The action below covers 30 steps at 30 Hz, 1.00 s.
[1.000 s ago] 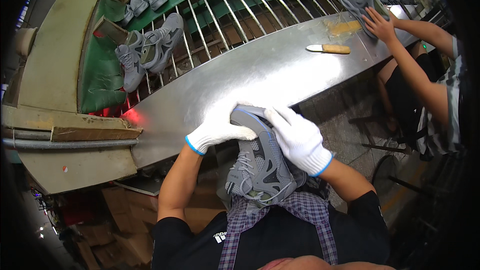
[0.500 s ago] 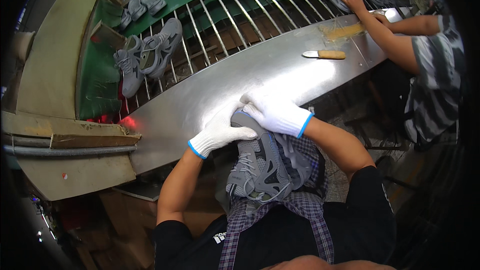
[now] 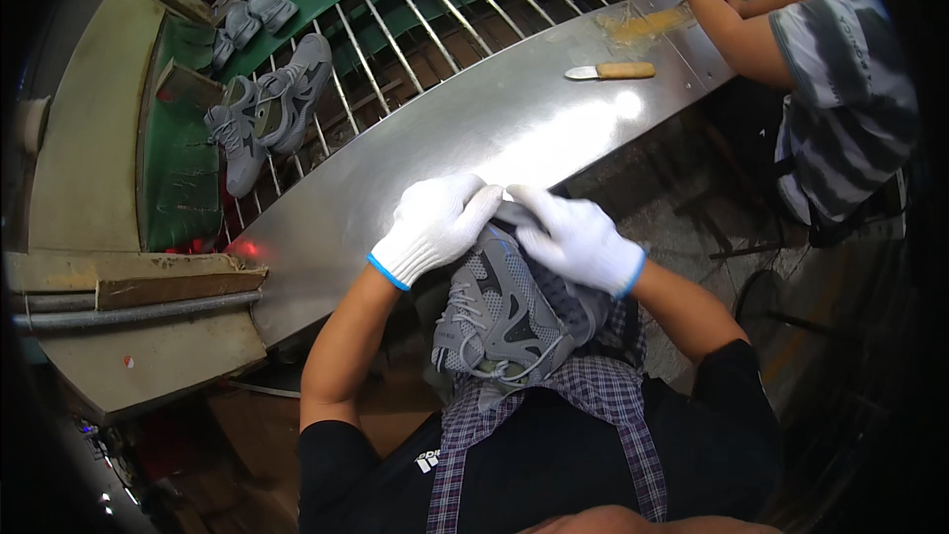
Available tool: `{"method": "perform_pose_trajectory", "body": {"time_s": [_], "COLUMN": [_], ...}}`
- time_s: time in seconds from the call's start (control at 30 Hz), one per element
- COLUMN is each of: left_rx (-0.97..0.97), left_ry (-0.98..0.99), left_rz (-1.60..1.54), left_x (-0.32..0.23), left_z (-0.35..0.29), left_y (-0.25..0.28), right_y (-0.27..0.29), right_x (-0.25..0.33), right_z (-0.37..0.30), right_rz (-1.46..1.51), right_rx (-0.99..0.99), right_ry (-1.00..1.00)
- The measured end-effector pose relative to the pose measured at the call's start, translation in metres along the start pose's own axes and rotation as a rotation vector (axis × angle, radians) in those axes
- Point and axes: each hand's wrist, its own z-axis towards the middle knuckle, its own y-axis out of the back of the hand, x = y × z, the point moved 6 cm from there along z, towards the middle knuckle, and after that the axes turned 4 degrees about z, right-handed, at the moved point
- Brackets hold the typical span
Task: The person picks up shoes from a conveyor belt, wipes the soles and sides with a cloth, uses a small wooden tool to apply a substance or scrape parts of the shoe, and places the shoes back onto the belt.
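At the metal worktop's (image 3: 395, 173) near edge, against a checked apron (image 3: 605, 386), holding a grey shoe (image 3: 514, 307).
Pinching the shoe's far end with a narrow grip from the left in the white-gloved left hand (image 3: 435, 224), and likewise from the right in the right hand (image 3: 581, 240), close together; with a wooden-handled knife (image 3: 623, 70) well apart, toward the worktop's right end.
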Motion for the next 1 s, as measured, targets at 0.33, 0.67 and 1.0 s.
{"method": "perform_pose_trajectory", "body": {"time_s": [0.33,0.67,1.0], "left_rx": [-0.085,-0.582,-0.744], "left_ry": [0.067,-0.069,0.244], "left_rz": [0.030,-0.270,-1.141], "left_x": [0.005,0.009,0.057], "left_z": [0.005,-0.018,-0.054], "left_y": [-0.002,-0.008,-0.033], "right_y": [0.014,0.005,0.010], "right_x": [0.037,0.041,0.065], "right_z": [-0.002,-0.058,0.001], "right_rz": [-0.002,-0.077,0.006], "right_rx": [0.120,0.213,0.124], "right_ry": [0.119,0.313,0.259]}}
